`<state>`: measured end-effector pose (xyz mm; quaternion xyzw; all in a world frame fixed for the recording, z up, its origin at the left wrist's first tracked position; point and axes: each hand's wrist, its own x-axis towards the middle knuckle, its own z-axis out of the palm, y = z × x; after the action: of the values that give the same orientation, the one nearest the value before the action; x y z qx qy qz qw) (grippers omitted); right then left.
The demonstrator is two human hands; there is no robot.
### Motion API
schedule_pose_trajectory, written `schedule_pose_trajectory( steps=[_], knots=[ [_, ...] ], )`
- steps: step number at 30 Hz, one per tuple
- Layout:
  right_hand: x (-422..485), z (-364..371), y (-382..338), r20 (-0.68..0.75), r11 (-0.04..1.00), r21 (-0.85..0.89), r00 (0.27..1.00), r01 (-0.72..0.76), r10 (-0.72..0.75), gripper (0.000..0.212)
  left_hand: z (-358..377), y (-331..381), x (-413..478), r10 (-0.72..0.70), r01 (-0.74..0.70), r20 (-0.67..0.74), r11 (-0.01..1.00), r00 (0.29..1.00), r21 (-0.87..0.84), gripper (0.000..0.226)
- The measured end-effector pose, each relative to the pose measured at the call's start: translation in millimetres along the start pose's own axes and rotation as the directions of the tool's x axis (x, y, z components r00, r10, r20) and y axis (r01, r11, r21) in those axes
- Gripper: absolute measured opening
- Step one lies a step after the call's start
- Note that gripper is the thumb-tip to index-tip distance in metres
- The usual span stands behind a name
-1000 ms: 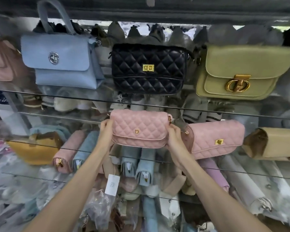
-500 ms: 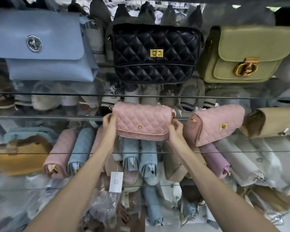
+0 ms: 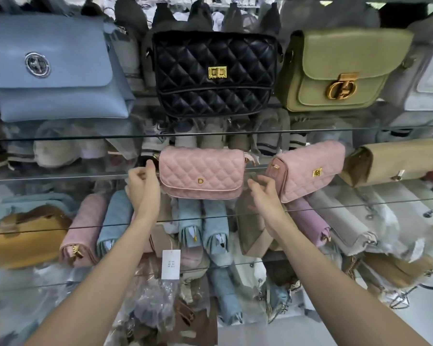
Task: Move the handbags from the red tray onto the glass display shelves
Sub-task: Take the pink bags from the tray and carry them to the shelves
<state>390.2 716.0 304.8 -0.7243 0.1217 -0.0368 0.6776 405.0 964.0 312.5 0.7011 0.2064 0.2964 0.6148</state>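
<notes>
A pink quilted handbag with a gold D (image 3: 201, 173) sits on the middle glass shelf (image 3: 60, 176), front facing me. My left hand (image 3: 143, 182) is just beside the bag's left end with fingers loosely curled; its fingertips are at the bag's edge and grip nothing. My right hand (image 3: 261, 187) hovers a little right of the bag, fingers relaxed, holding nothing. A second pink quilted bag with a gold clasp (image 3: 308, 169) stands tilted on the same shelf, right of my right hand. The red tray is out of view.
The top shelf holds a blue bag (image 3: 53, 68), a black quilted bag (image 3: 214, 73) and an olive bag (image 3: 340, 71). A tan bag (image 3: 395, 164) lies at the right of the middle shelf. Lower shelves are packed with pink, blue and yellow bags and a white price tag (image 3: 171, 264).
Both hands held the pink D bag by its ends and set it on the middle shelf. Now they have let go and drawn slightly away from its sides.
</notes>
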Motion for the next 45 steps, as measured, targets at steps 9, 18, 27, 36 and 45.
schedule_pose_trajectory(
  steps=[9,18,27,36,45],
  knots=[
    [-30,-86,-30,0.056,0.993,0.088,0.995,0.081,-0.086,0.02,51,60,-79,0.104,-0.096,0.21,0.994,0.972,-0.048,0.02],
    [-87,-282,-16,-0.154,0.993,0.074,0.985,0.094,-0.082,0.026,173,93,-249,0.123,-0.14,0.628,0.99,0.768,-0.022,0.035],
    [-188,-496,40,-0.597,0.989,0.146,0.799,0.025,0.067,0.022,304,99,-461,0.01,-0.163,0.966,0.986,0.26,0.034,0.043],
    [-296,-642,85,-0.884,0.982,0.179,0.427,-0.067,0.191,0.029,406,111,-678,0.008,-0.22,0.949,0.972,-0.314,-0.081,0.04],
    [-342,-723,123,-0.959,0.958,0.262,0.078,-0.118,0.272,0.037,477,121,-817,-0.01,-0.27,0.734,0.933,-0.68,-0.237,0.035]
  ],
)
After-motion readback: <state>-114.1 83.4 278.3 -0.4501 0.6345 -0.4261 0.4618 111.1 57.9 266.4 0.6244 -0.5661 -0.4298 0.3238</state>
